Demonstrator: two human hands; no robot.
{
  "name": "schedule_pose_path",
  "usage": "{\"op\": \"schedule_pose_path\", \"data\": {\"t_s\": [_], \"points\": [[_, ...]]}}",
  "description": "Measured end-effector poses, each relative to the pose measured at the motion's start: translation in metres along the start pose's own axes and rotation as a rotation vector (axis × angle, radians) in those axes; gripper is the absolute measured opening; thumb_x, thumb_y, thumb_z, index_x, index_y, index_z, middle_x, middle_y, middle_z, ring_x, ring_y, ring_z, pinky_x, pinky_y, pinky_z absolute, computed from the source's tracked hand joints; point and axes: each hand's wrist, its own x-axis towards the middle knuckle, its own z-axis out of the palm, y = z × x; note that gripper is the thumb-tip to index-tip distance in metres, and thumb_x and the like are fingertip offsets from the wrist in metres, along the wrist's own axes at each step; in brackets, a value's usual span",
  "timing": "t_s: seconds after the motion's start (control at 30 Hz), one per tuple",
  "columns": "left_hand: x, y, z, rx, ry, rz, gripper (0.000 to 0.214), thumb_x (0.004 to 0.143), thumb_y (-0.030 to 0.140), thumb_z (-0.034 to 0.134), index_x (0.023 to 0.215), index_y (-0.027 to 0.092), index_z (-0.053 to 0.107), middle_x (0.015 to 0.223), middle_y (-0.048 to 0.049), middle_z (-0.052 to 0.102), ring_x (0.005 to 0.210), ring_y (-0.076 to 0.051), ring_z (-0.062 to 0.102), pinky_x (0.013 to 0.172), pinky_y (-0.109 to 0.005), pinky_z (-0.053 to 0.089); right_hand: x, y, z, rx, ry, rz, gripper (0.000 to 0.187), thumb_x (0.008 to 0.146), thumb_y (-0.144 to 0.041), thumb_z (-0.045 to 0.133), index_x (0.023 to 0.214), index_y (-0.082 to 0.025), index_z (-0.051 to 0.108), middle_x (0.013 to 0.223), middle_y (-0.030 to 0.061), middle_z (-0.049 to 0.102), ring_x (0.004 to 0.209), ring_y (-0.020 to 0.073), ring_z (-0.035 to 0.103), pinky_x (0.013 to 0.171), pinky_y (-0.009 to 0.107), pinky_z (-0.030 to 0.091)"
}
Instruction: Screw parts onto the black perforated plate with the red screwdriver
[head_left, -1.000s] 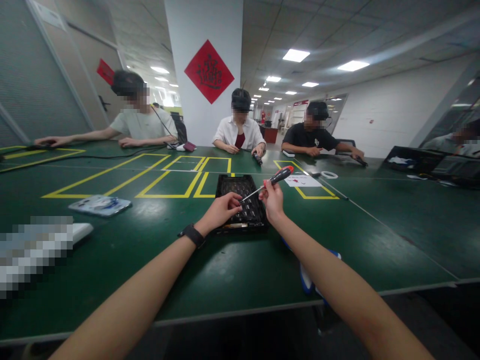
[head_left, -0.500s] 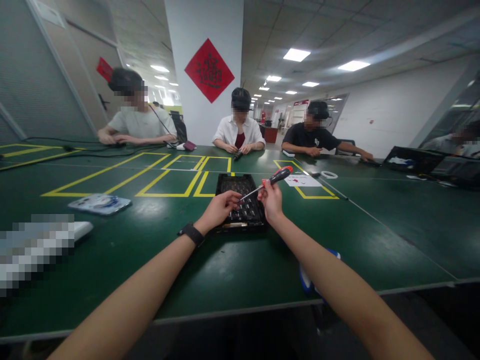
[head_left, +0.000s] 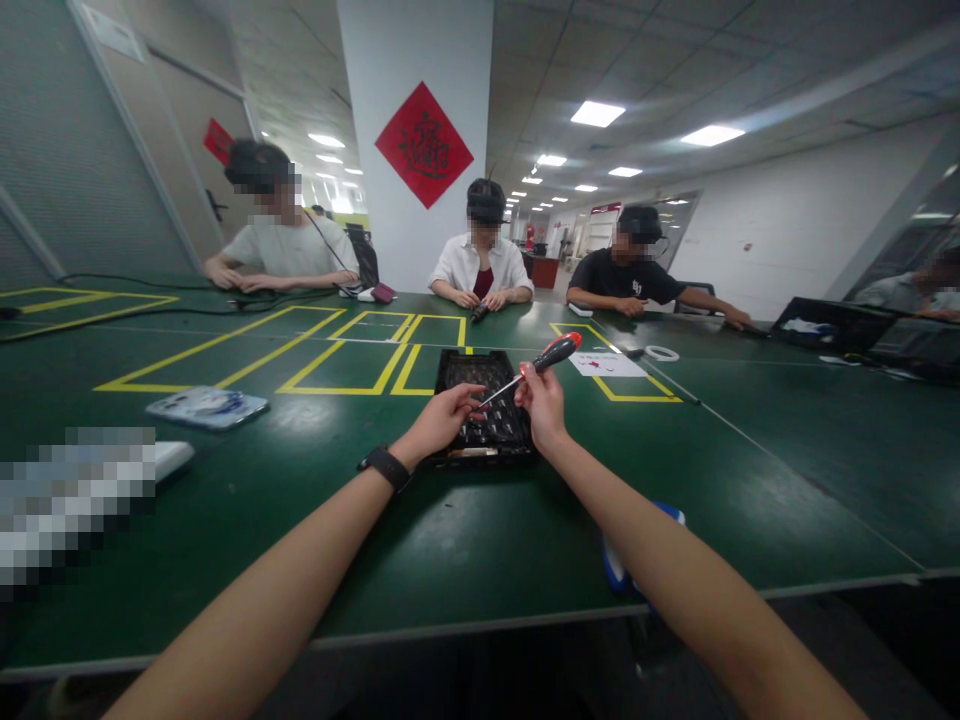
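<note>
Red-and-black screwdriver (head_left: 534, 367) slants from the right hand (head_left: 541, 402) – gripped at the handle – down-left to the left hand (head_left: 441, 420), whose fingertips pinch at its tip, just above the black tray (head_left: 487, 405) on the worktop (head_left: 225, 480).

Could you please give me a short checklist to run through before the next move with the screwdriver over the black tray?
1. Right hand grips the screwdriver by its red and black handle: ok.
2. Left hand has its fingertips at the tip of the shaft: ok; whether they pinch a small part there: cannot tell, too small.
3. Black tray lies flat on the green table, right under both hands: ok.
4. Contents of the tray's compartments: cannot tell, too dark and small.
5. Other people's hands stay at the far edge, apart from the tray: ok.
6. Blue and white object lies under the right forearm near the table edge, possibly in the elbow's way: not ok.
</note>
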Motion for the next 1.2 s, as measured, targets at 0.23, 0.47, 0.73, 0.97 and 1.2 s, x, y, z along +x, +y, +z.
{"op": "schedule_pose_path", "data": {"t_s": [0.23, 0.47, 0.73, 0.97, 1.2], "points": [[-0.001, 0.0, 0.0, 0.015, 0.023, -0.067, 0.037, 0.075, 0.017, 0.054, 0.112, 0.013, 0.051, 0.081, -0.0072, 0.07, 0.076, -0.018, 0.067, 0.074, -0.031, 0.05, -0.001, -0.001, 0.001, -0.012, -0.007, -0.022, 0.026, 0.074, -0.042, 0.056, 0.086, -0.019, 0.051, 0.069, -0.0035, 0.057, 0.045, 0.0034, 0.045, 0.043, 0.016, 0.037], [0.001, -0.002, 0.001, 0.036, 0.027, -0.07, 0.034, 0.078, 0.026, 0.054, 0.11, 0.013, 0.053, 0.079, -0.0072, 0.069, 0.071, -0.019, 0.067, 0.067, -0.03, 0.05, -0.003, -0.002, 0.002, -0.021, -0.035, -0.043, 0.027, 0.076, -0.042, 0.054, 0.09, -0.02, 0.049, 0.071, -0.0017, 0.062, 0.046, 0.0046, 0.048, 0.043, 0.016, 0.039], [0.001, -0.002, 0.0, 0.066, 0.028, -0.089, 0.035, 0.078, 0.027, 0.054, 0.109, 0.011, 0.053, 0.077, -0.0076, 0.069, 0.069, -0.019, 0.067, 0.068, -0.031, 0.051, -0.006, -0.006, 0.006, -0.043, -0.094, -0.059, 0.026, 0.077, -0.042, 0.053, 0.091, -0.02, 0.049, 0.071, -0.0015, 0.062, 0.048, 0.006, 0.053, 0.044, 0.017, 0.039], [0.001, 0.001, 0.001, 0.053, 0.019, -0.11, 0.035, 0.077, 0.025, 0.055, 0.108, 0.009, 0.055, 0.079, -0.0091, 0.069, 0.069, -0.019, 0.067, 0.067, -0.03, 0.051, -0.009, -0.01, 0.007, -0.068, -0.138, -0.096, 0.025, 0.079, -0.041, 0.051, 0.093, -0.021, 0.048, 0.072, -0.0021, 0.061, 0.049, 0.0064, 0.054, 0.046, 0.018, 0.039], [0.002, -0.002, 0.001, 0.03, -0.001, -0.112, 0.026, 0.078, 0.022, 0.053, 0.099, 0.009, 0.059, 0.077, -0.0092, 0.069, 0.067, -0.017, 0.067, 0.064, -0.029, 0.052, -0.013, -0.015, 0.008, -0.092, -0.153, -0.1, 0.026, 0.079, -0.042, 0.051, 0.094, -0.021, 0.049, 0.072, -0.0024, 0.06, 0.049, 0.0063, 0.054, 0.047, 0.019, 0.04]]}}
